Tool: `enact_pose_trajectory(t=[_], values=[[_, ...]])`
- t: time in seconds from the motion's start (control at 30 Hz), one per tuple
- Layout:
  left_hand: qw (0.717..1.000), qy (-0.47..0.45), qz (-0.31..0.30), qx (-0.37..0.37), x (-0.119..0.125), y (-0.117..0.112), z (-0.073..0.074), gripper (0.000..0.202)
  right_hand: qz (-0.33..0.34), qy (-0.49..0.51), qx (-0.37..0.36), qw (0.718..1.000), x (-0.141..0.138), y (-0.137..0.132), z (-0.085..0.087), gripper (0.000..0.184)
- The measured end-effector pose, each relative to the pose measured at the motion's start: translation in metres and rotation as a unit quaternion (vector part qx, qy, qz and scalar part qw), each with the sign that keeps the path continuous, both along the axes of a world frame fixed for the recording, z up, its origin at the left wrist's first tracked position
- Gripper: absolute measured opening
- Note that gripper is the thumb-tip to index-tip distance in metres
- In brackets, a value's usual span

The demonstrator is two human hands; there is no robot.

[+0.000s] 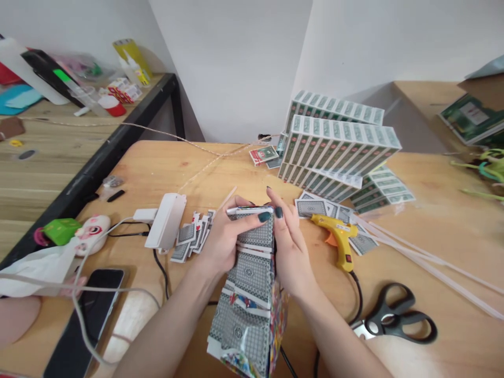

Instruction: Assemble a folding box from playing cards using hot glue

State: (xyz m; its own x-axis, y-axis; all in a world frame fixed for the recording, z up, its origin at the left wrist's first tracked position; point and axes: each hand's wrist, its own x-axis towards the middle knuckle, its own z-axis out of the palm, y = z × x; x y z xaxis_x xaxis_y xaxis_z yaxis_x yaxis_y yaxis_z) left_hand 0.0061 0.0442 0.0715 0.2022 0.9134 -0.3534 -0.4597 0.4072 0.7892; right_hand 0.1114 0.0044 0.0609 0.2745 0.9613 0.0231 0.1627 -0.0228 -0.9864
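Note:
Between my hands stands a long box-like piece covered in grey-backed playing cards (249, 273), with a colourful patterned side facing right. My left hand (226, 233) grips its far left edge, thumb pressed flat on the top card. On the far right edge lies my right hand (289, 241), its thumb against the corner and index finger stretched forward. A yellow glue gun (338, 236) lies to the right on several loose playing cards (313, 207). More loose cards (192, 236) are fanned out left of my left hand.
Stacked card boxes (338, 147) rise at the back right. Black-handled scissors (397, 315) and clear glue sticks (429, 257) lie at right. A white power strip (166, 220), a phone (84, 320) and loose cables occupy the left. A second table (59, 152) stands at far left.

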Motion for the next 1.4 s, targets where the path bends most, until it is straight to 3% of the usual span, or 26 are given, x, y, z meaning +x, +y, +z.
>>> enact_pose_trajectory(t=[0.17,0.43,1.4], values=[[1.0,-0.023,-0.017,0.002,-0.002,-0.002,0.005,0.031,0.018,-0.093,0.046,0.994,0.001,-0.005,0.004,0.041],[0.998,-0.045,-0.031,-0.002,-0.004,-0.003,0.009,0.035,0.032,-0.149,0.081,0.985,0.002,-0.007,0.012,0.039],[0.999,-0.033,-0.037,0.009,-0.004,-0.01,0.016,0.039,0.032,-0.124,0.083,0.988,0.001,-0.014,0.022,0.039]])
